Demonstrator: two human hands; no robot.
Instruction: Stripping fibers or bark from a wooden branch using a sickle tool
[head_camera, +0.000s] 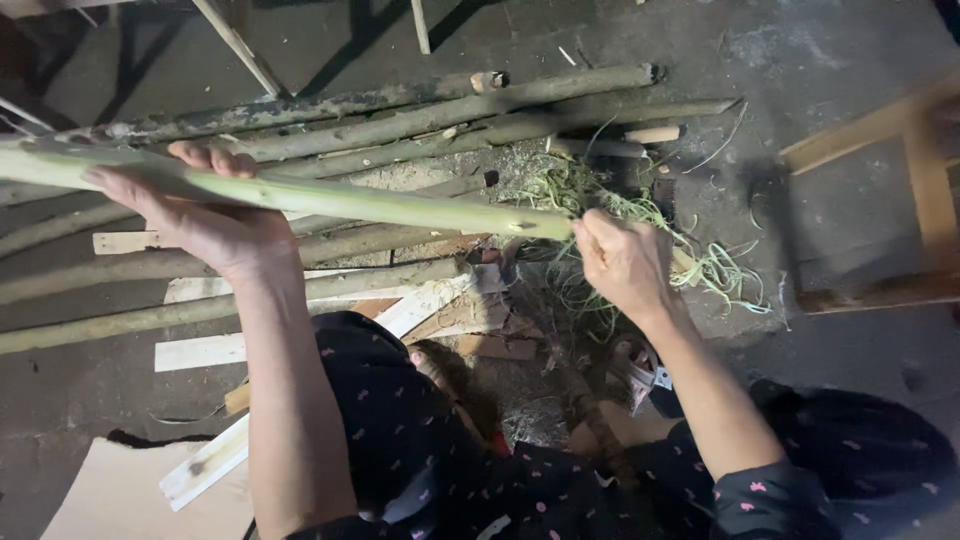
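A peeled green pole (330, 197) was seen held level above the floor (840, 60), running from the left edge toward the middle. The left hand (205, 215) was closed around it from beneath, fingers curled over the top. Grey unpeeled poles (400, 120) and pale wood offcuts (200, 352) lay below. The right hand (622, 262) was clenched at the pole's cut end; what it gripped could not be told. Green bark shavings (700, 262) were heaped just beside it. A wooden stool (900, 150) stood at right.
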